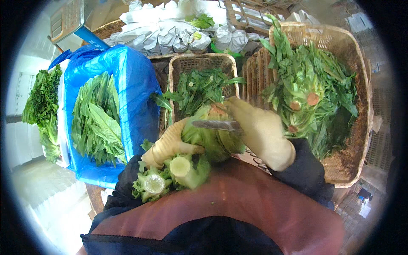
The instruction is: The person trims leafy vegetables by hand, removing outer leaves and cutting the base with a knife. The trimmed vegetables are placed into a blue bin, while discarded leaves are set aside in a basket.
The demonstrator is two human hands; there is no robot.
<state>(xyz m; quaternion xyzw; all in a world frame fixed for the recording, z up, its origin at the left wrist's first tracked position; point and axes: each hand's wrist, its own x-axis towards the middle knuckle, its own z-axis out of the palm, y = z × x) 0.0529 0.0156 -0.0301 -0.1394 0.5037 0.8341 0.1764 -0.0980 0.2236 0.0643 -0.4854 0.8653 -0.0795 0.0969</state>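
Observation:
In front of my chest, my gloved left hand (170,142) grips a leafy green vegetable head (204,127) from its left side. My gloved right hand (259,129) holds a knife, its blade (216,125) lying across the head just below the brownish root end (218,110). The knife's handle is hidden inside the glove. Two trimmed heads with pale cut stems, one round end (180,166) and another (154,184), rest below my left hand against the reddish apron (223,194).
A crate lined with blue plastic (138,79) holds long leaves (98,118) at left. Ahead, a smaller basket (204,57) contains leaves. Uncut heads (312,98) fill part of a large, dirty basket (363,105) at right. White bags (169,35) and a scale (67,20) stand beyond.

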